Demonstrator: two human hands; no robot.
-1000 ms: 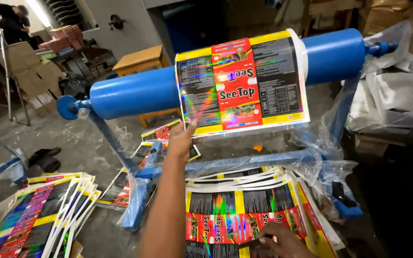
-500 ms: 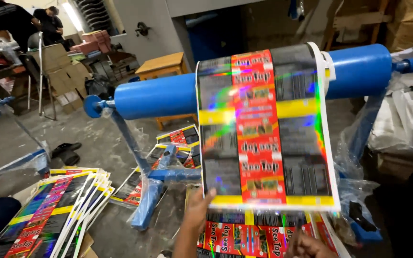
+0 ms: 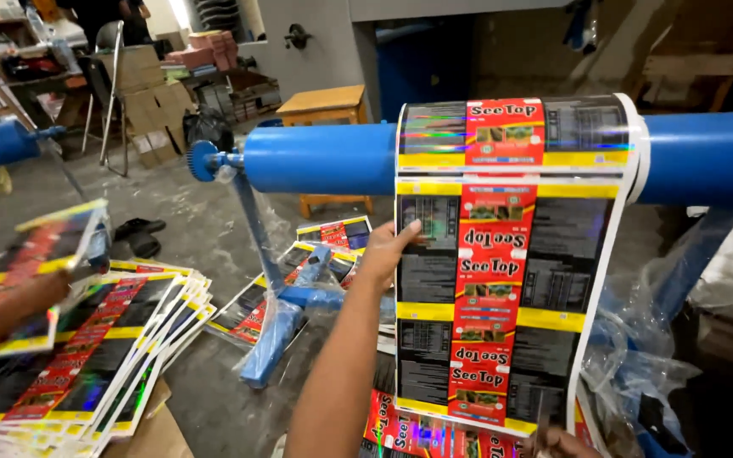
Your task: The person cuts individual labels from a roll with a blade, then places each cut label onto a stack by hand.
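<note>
A long glossy strip of printed packaging film (image 3: 494,280), red down its middle with black panels and yellow bands, hung from the thick blue cylindrical roller (image 3: 324,159) and filled the right half of the view, draped straight down so its panels faced outward and could be read off one by one. The person's left hand (image 3: 386,254) was at the strip's nine o'clock edge, thumb laid over the front and the fingers hidden behind, pinching the film's border, seemingly to keep it flat and taut. Down at six o'clock the right hand (image 3: 560,442) just showed at the strip's lower end; I could not tell whether it gripped or only touched. The roller lay level on a blue metal stand (image 3: 275,314), high enough for the film to hang free. At eight o'clock, cut printed sheets of the same design (image 3: 103,339) lay fanned on the concrete floor (image 3: 188,229), and another person's hand (image 3: 31,297) held one such sheet above them. At eleven o'clock stood a small wooden stool (image 3: 326,103).
</note>
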